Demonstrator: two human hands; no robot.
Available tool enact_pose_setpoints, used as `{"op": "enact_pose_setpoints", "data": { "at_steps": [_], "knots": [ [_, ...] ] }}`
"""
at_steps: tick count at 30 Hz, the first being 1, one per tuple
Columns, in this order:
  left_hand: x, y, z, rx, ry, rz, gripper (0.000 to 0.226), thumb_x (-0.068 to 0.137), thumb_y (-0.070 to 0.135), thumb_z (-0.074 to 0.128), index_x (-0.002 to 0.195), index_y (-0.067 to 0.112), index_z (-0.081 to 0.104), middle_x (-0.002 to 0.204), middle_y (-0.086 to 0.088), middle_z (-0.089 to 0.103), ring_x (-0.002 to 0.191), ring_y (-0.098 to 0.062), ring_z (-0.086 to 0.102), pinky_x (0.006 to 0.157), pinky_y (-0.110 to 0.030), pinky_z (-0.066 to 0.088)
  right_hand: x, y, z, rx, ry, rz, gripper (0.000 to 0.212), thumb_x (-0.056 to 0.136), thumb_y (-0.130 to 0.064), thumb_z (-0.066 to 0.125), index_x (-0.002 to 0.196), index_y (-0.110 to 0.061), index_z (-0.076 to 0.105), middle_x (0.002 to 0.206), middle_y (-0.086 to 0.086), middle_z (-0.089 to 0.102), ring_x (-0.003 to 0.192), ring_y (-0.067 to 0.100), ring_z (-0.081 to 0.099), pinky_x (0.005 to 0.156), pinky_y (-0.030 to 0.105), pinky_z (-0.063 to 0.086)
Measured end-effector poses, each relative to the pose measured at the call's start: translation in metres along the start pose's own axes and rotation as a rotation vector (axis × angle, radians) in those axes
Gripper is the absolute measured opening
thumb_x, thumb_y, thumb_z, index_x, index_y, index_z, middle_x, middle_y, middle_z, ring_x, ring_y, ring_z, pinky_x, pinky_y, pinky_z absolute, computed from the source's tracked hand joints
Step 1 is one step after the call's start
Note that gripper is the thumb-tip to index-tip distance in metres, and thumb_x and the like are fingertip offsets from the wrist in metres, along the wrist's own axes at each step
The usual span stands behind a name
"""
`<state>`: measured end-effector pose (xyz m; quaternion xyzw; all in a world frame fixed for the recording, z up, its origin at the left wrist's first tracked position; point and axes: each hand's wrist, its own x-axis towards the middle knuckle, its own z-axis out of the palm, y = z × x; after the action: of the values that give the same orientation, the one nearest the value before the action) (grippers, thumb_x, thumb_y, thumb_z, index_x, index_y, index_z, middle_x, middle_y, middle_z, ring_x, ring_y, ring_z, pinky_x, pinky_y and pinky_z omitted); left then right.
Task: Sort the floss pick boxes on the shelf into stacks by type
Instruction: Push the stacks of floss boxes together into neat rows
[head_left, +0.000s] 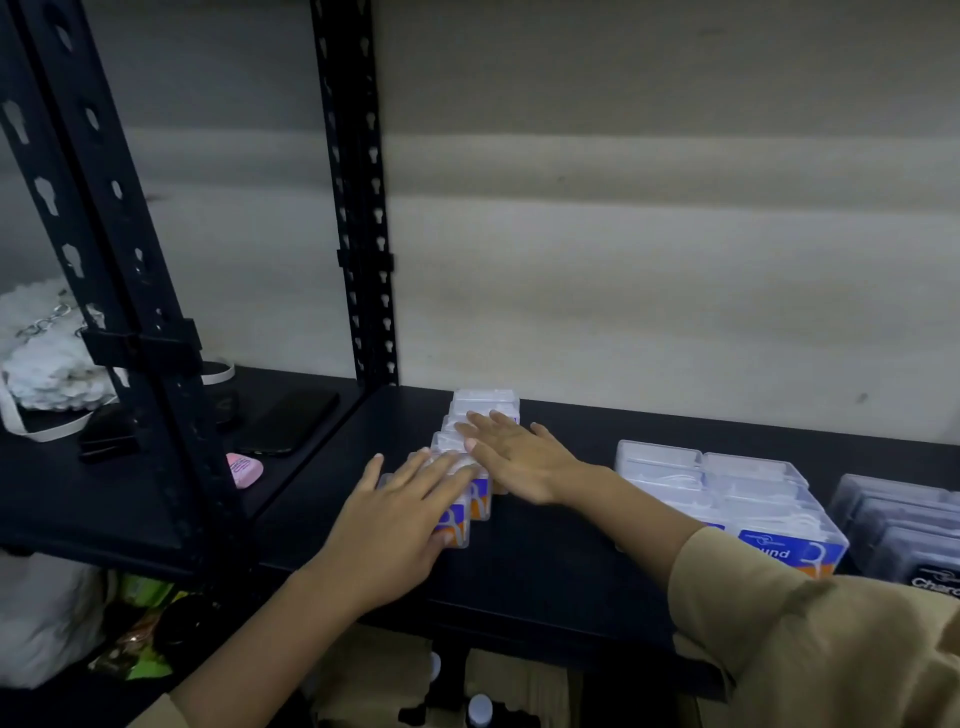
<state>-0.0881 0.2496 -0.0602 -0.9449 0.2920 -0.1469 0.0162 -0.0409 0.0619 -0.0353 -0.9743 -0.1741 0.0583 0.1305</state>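
Under L hand (395, 514) & R hand (519, 457) — box row (485, 402) mostly hidden.

Left hand (400, 525) and right hand (519, 460) flat atop clear floss boxes (487, 403), black shelf (550, 566)

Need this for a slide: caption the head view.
On the black shelf, left hand and right hand rest flat on a row of floss pick boxes.
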Motion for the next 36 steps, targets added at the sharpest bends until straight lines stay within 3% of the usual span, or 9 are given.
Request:
{"op": "enact_pose_setpoints", "data": {
  "at_steps": [2, 5, 7, 12, 21, 27, 36],
  "knots": [
    [-0.007, -0.011, -0.004, 0.026, -0.037, -0.043, 0.081, 0.073, 0.043, 0.073, 0.142, 0.029, 0.034, 0.147, 0.004, 0.044, 0.133, -0.022, 0.045, 0.100, -0.053, 0.039, 0.000, 0.002, 0.000, -0.055, 0.018, -0.012, 0.051, 0.100, -0.045, 0.015, 0.149, -0.031, 0.010, 0.159, -0.007, 0.004, 0.147, 0.014, 0.000, 0.118, 0.049, 0.001],
    [-0.014, -0.030, -0.006, -0.060, -0.112, -0.125, 0.073, 0.092, 0.041, 0.051, 0.150, 0.033, 0.007, 0.159, 0.011, 0.005, 0.148, -0.015, 0.007, 0.118, -0.046, 0.011, 0.003, 0.004, -0.003, -0.154, 0.078, -0.006, 0.055, 0.098, -0.045, 0.030, 0.148, -0.027, 0.016, 0.159, 0.002, 0.012, 0.146, 0.021, 0.011, 0.118, 0.047, 0.007],
    [-0.014, -0.039, -0.008, -0.056, -0.144, -0.151, 0.071, 0.095, 0.041, 0.044, 0.149, 0.034, -0.001, 0.160, 0.011, -0.005, 0.148, -0.013, -0.004, 0.119, -0.042, 0.002, 0.005, 0.003, -0.004, -0.229, 0.099, 0.027, 0.064, 0.094, -0.048, 0.041, 0.148, -0.023, 0.017, 0.157, 0.006, 0.016, 0.144, 0.024, 0.017, 0.118, 0.045, 0.012],
    [-0.010, -0.045, -0.005, -0.096, -0.170, -0.185, 0.073, 0.094, 0.041, 0.047, 0.150, 0.033, 0.001, 0.160, 0.006, -0.007, 0.148, -0.015, -0.006, 0.119, -0.039, -0.001, 0.006, -0.002, -0.004, -0.312, 0.129, 0.045, 0.068, 0.090, -0.045, 0.051, 0.146, -0.017, 0.022, 0.153, 0.009, 0.026, 0.140, 0.026, 0.026, 0.116, 0.045, 0.022],
    [-0.001, -0.055, -0.003, -0.151, -0.169, -0.229, 0.075, 0.092, 0.037, 0.052, 0.150, 0.029, 0.005, 0.161, 0.003, -0.001, 0.148, -0.017, -0.003, 0.120, -0.041, 0.002, -0.009, -0.001, -0.007, -0.243, 0.101, 0.053, 0.064, 0.089, -0.034, 0.056, 0.145, -0.020, 0.026, 0.151, 0.004, 0.028, 0.138, 0.026, 0.029, 0.113, 0.056, 0.017],
    [0.014, -0.054, 0.000, -0.249, -0.159, -0.195, 0.073, 0.090, 0.034, 0.057, 0.148, 0.031, 0.013, 0.161, 0.004, 0.003, 0.148, -0.017, -0.001, 0.120, -0.042, 0.002, -0.023, -0.002, -0.009, -0.090, 0.066, 0.028, 0.066, 0.089, -0.030, 0.058, 0.146, -0.020, 0.026, 0.154, 0.001, 0.023, 0.132, 0.025, 0.039, 0.107, 0.041, 0.039],
    [0.024, -0.046, 0.004, -0.348, -0.123, -0.112, 0.072, 0.084, 0.034, 0.062, 0.143, 0.032, 0.022, 0.159, 0.008, 0.011, 0.148, -0.016, 0.001, 0.120, -0.039, 0.003, -0.048, -0.019, 0.000, -0.214, 0.090, 0.060, 0.067, 0.089, -0.042, 0.055, 0.144, -0.023, 0.023, 0.152, 0.003, 0.023, 0.127, 0.026, 0.040, 0.097, 0.040, 0.045]
  ]
}}
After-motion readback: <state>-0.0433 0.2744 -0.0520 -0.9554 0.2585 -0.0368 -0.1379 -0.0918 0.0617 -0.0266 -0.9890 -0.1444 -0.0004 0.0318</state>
